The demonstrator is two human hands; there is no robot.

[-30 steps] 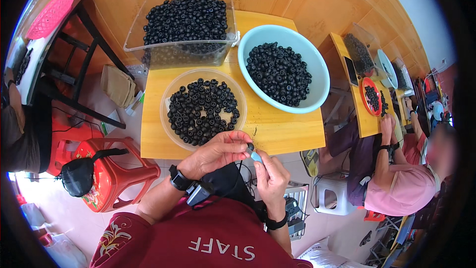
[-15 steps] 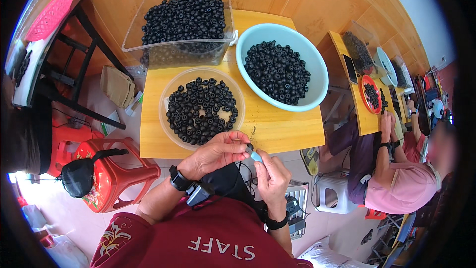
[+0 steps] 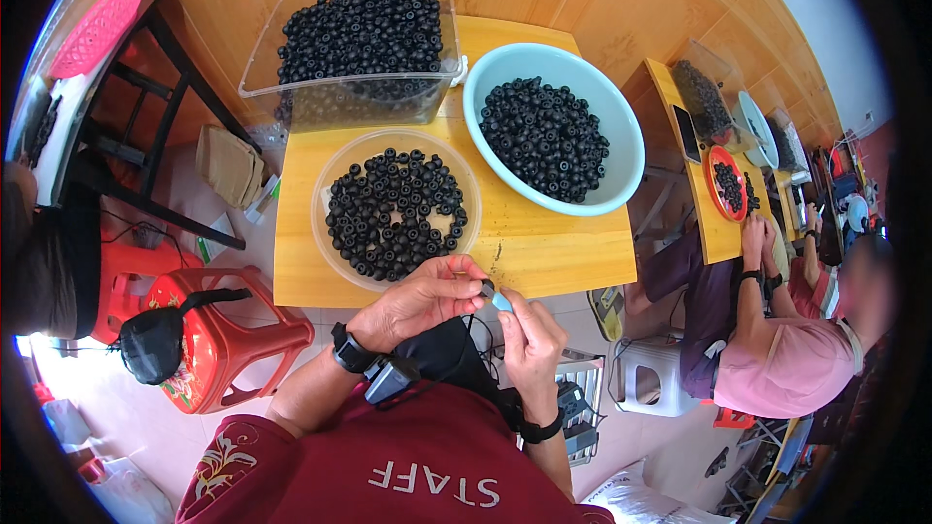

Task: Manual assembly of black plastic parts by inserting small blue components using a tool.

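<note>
At the front edge of the wooden table, my left hand (image 3: 432, 299) pinches a small round black part (image 3: 487, 286) between thumb and fingers. Closed around a small tool with a light-blue handle (image 3: 502, 302), my right hand (image 3: 530, 338) brings its tip against that part; the working end is too small to make out. Just beyond my left hand lies a shallow clear round tray (image 3: 470, 170) of loose black bead-like parts with holes. A light-blue basin (image 3: 621, 150) farther right and a clear rectangular bin (image 3: 364, 114) at the back left hold many more.
Dark crumbs (image 3: 498, 254) dot the wooden table (image 3: 568, 262) by my right hand. To the left stand a red stool (image 3: 262, 340) with a black bag (image 3: 153, 344) and a black-framed table (image 3: 146, 85). On the right, a person in pink (image 3: 791, 364) sits at another table (image 3: 714, 223).
My hands stay almost in place, with the tool's tip shifting slightly against the black part. The view has tilted a little. Farther right, the co-worker's hands have barely moved.
</note>
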